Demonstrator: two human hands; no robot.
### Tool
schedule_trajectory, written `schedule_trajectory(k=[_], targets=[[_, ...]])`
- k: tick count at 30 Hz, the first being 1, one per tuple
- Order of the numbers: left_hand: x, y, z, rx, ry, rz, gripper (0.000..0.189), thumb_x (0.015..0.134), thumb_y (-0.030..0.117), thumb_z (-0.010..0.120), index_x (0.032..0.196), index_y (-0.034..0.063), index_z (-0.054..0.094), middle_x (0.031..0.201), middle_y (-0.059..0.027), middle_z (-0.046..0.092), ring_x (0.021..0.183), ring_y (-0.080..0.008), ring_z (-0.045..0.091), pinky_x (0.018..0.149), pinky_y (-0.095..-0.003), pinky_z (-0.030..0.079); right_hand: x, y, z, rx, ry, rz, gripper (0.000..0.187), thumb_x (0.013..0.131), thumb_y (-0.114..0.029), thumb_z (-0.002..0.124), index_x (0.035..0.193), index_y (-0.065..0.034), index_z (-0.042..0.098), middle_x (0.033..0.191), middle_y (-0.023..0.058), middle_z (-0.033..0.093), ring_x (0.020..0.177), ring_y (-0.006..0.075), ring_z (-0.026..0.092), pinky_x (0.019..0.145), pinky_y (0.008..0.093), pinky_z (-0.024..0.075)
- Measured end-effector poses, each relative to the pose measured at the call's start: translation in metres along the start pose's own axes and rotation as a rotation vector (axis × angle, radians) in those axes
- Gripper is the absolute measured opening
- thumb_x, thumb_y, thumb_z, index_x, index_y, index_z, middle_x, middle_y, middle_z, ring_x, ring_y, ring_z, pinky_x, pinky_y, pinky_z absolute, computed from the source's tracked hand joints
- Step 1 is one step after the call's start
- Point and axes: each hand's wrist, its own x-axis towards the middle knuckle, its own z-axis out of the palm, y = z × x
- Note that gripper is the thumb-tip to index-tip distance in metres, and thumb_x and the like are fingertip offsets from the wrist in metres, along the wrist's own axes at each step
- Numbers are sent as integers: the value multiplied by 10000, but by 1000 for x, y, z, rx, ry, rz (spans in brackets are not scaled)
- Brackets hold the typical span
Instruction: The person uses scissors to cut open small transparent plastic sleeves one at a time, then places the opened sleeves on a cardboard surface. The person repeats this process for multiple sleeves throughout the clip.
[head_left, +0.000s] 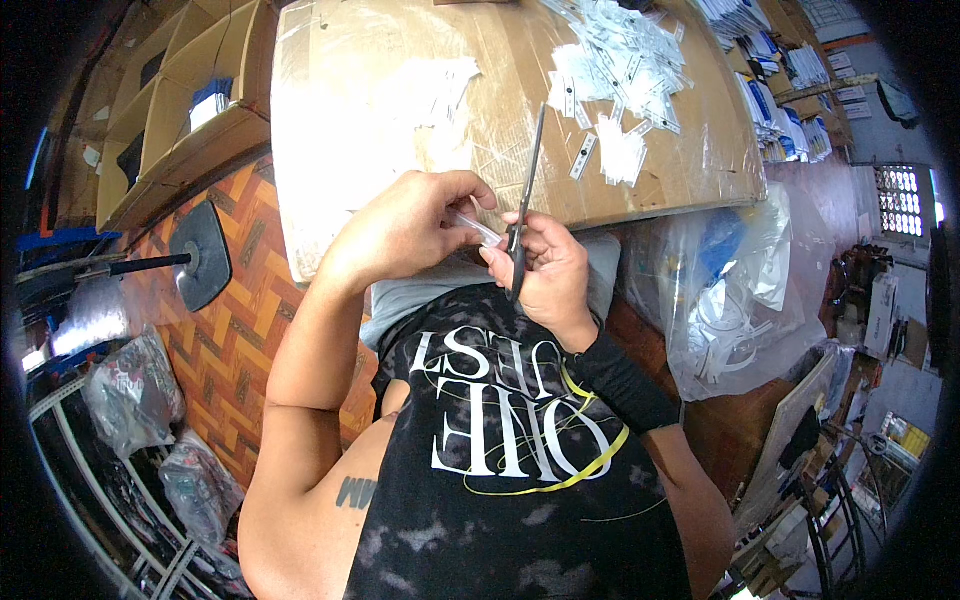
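Note:
My right hand (551, 274) holds black-handled scissors (525, 202), whose blades point up and away towards the table. My left hand (427, 221) pinches a small translucent strip (480, 229), and its near end lies at the fingertips of my right hand. Both hands are over my lap, at the near edge of a cardboard-covered table (517, 172). On the table's right side lies a large heap of white printed labels (626, 67), with a smaller bunch (621, 154) just nearer. Further left, a pale pile of strips (442, 82) is partly washed out by glare.
A clear plastic bag (739, 315) with white scraps hangs or stands right of my lap. Wooden cubby shelves (161, 120) are at the upper left, with a black square stand base (201, 255) on the floor. Packed shelves (787, 97) stand at the upper right.

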Motion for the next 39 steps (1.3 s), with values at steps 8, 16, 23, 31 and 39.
schedule_trajectory(k=[8, 16, 23, 31, 39], targets=[[1, -5, 2, -103, -23, 3, 178, 786, -5, 712, 958, -25, 669, 800, -91, 678, 758, -131, 635, 702, -266, 520, -2, -1, 2, 64, 51, -4, 406, 793, 8, 760, 1149, 8, 564, 860, 84, 711, 776, 97, 660, 691, 236, 532], [0, -4, 5, 27, -84, -16, 183, 783, 1, 724, 962, 1, 683, 804, -74, 679, 790, -100, 634, 706, -273, 518, 4, -8, -3, 7, 30, 36, 415, 791, 7, 760, 1153, 15, 558, 855, 101, 714, 771, 99, 658, 682, 234, 528], [2, -2, 11, -284, 145, -15, 265, 828, 28, 706, 1072, -18, 612, 721, -39, 624, 674, -87, 588, 601, -254, 485, 6, -9, -4, 62, 47, 4, 397, 824, 5, 731, 1171, -8, 538, 842, 70, 671, 700, 107, 646, 601, 234, 531], [8, -10, 38, -594, 228, -175, 153, 914, 154, 670, 865, 9, 668, 706, 22, 618, 635, -43, 533, 573, -204, 438, 8, -12, -4, 136, 96, 7, 377, 861, -19, 702, 1189, -15, 517, 865, 60, 637, 672, 118, 640, 540, 243, 546], [18, -18, -6, -552, 313, -111, 157, 917, 150, 666, 826, 23, 673, 691, -26, 651, 616, -91, 596, 597, -236, 493, -8, -7, -4, 36, -193, 131, 400, 835, -97, 762, 1154, 52, 574, 711, -1, 598, 577, 27, 535, 527, 188, 432]])
